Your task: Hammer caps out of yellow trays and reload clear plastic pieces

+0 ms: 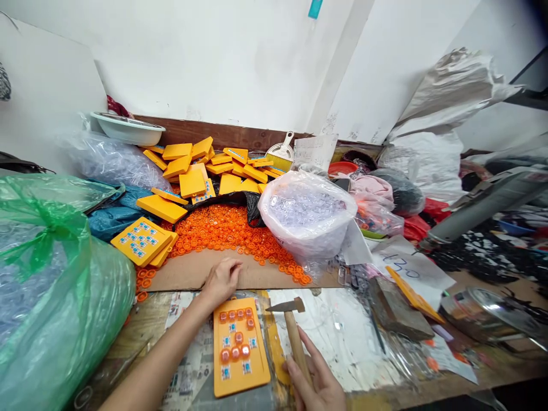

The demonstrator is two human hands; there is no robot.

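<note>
Nearest the camera, the right hand [317, 379] wraps its fingers around the wooden handle of a small hammer [291, 328], head raised just right of the yellow board [240, 348] lying flat on the worktop [141, 325]. The left hand [220, 281], fingers curled loosely, rests at the board's top edge. About eight orange caps [234, 353] sit in the board; several blue sockets appear unfilled. Behind lie loose orange caps [222, 228] and stacked yellow boards [205, 168].

both forearms and hands [222, 281] are bare, with no sleeves, gloves or jewellery.
</note>
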